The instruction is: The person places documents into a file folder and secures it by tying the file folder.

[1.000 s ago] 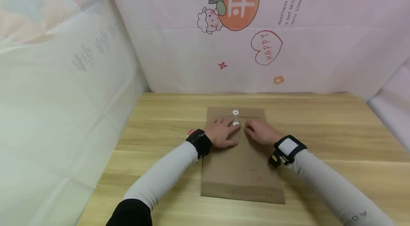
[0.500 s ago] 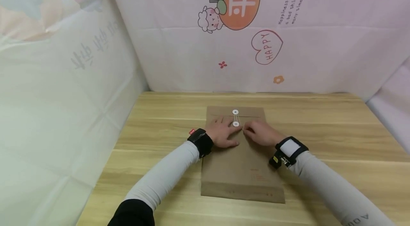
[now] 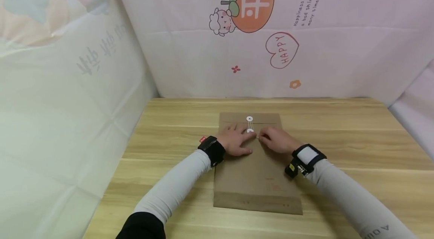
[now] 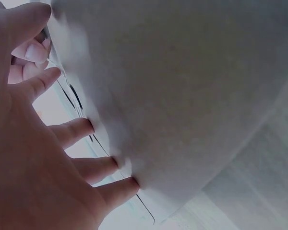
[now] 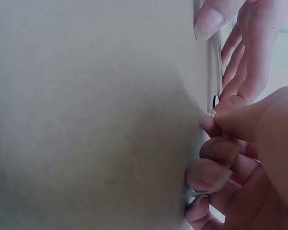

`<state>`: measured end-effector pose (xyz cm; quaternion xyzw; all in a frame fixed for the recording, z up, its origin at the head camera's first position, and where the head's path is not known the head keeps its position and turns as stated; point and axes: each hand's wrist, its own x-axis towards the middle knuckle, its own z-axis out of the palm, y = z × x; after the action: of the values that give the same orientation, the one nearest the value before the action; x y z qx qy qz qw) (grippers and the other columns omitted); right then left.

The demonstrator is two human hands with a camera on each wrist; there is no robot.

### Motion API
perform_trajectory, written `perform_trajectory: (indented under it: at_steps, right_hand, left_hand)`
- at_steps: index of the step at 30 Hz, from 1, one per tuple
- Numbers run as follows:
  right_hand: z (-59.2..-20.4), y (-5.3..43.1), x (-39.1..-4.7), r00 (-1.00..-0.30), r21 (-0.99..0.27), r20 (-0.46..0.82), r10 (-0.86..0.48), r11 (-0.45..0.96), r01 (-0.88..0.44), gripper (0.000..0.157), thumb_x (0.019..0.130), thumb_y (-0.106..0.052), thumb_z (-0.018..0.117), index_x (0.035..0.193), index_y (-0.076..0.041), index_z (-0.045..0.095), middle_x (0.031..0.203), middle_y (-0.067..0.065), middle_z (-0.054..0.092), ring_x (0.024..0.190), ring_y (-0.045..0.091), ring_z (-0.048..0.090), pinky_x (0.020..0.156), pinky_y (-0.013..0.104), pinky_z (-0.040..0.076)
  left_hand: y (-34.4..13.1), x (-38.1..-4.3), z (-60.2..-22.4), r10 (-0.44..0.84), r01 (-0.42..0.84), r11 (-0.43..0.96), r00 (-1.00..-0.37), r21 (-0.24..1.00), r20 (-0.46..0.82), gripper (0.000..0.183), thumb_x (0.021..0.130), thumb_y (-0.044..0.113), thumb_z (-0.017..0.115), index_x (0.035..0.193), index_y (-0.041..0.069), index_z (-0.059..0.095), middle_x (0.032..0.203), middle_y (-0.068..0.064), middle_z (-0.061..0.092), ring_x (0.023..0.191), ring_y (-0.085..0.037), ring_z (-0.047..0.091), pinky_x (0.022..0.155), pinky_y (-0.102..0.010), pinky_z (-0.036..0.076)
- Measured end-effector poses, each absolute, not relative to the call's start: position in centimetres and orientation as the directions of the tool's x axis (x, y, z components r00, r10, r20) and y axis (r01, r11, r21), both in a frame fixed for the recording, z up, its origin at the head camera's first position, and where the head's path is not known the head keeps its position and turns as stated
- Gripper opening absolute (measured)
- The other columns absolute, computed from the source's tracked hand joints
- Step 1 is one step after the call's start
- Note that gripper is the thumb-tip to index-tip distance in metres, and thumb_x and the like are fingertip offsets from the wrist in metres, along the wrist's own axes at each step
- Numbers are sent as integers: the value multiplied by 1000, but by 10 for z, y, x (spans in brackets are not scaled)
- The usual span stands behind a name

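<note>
A brown string-tie paper envelope [image 3: 249, 173] lies on the table, its flap at the far end. White string runs between an upper paper button [image 3: 249, 118] and a lower button [image 3: 249, 130]. My left hand [image 3: 234, 142] rests spread on the envelope; its index finger partly covers the lower button. In the left wrist view, the fingertips [image 4: 129, 184] press along the paper near the flap line. Just right of the lower button, my right hand [image 3: 276, 140] pinches the string's end [image 3: 257, 137]. The right wrist view shows its thumb and index finger meeting at the string [image 5: 211, 113], other fingers curled.
The wooden table [image 3: 356, 156] extends around the envelope. A white printed cloth [image 3: 190, 62] hangs behind it, and another cloth [image 3: 84, 118] stands along the left side. Black straps with small cameras circle both wrists.
The string's loose end, which slanted from the upper button toward my right hand, now shows as a short piece beside the lower button. My left index finger has shifted slightly; the envelope stays put.
</note>
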<state>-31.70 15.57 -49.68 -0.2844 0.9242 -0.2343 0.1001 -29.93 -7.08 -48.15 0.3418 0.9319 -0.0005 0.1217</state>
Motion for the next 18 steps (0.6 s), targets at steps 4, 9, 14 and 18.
perform_trajectory:
  at_steps: [4,9,14,18]
  right_hand:
    - [-500,156,-318,-833,-504,-36,-552,730,-462,14,102,-12,59,94,-9,70,86,0,65,76,14,56,70,34,47]
    - [-503,157,-319,-846,-516,-21,-533,730,-448,14,100,-12,61,92,-9,72,86,0,65,75,15,56,70,34,47]
    - [-503,158,-320,-823,-510,-21,-568,714,-479,15,100,-11,60,89,-10,71,84,0,63,76,15,55,70,34,46]
    - [-502,159,-320,-818,-512,-23,-574,710,-484,17,101,-12,59,87,-11,70,83,-1,62,76,15,55,71,34,45]
  left_hand:
    - [-73,-301,-486,649,648,757,-726,92,-227,68,102,59,48,162,34,29,169,-8,23,153,-43,18,122,-54,22]
    - [-77,-303,-490,671,662,739,-708,126,-220,67,102,58,49,162,34,31,170,-8,19,154,-43,16,123,-55,19]
    - [-79,-304,-489,678,657,734,-700,171,-225,68,101,57,52,161,33,32,170,-9,18,154,-44,14,123,-56,16]
    - [-80,-305,-488,678,651,735,-703,188,-215,69,101,55,54,161,30,33,170,-8,20,154,-41,15,124,-52,16]
